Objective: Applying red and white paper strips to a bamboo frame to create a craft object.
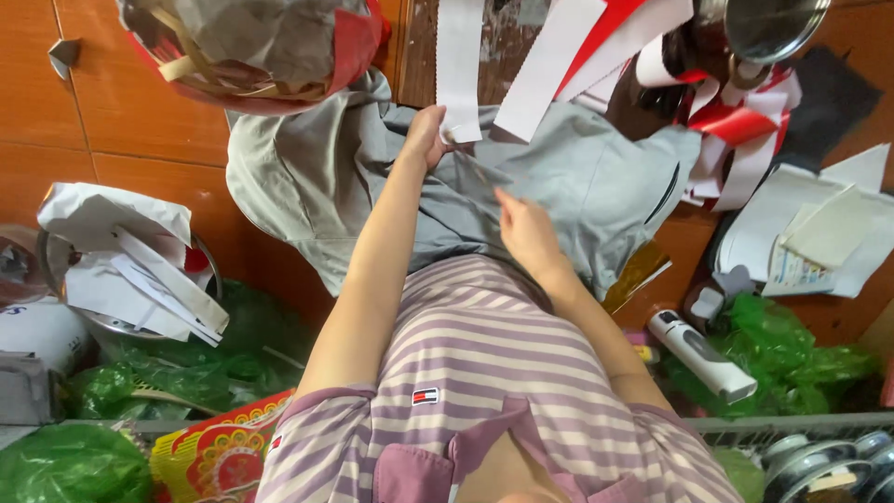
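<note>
My left hand [426,136] reaches forward and pinches the lower end of a white paper strip [459,65] that hangs down from above. My right hand [523,233] lies on the grey cloth [596,182] over my lap, fingers together and pointing toward the left hand. Whether it grips the cloth is unclear. More white and red paper strips [568,47] lie fanned out just beyond the cloth. My striped purple shirt [484,373] fills the bottom middle.
A red basin of crumpled paper [251,47] sits top left, a metal bowl of paper scraps [130,270] at left. Green plastic bags [792,359] lie on both sides, with a white tube-shaped object [700,354], paper sheets [810,233] and a metal pot [768,26] on the right.
</note>
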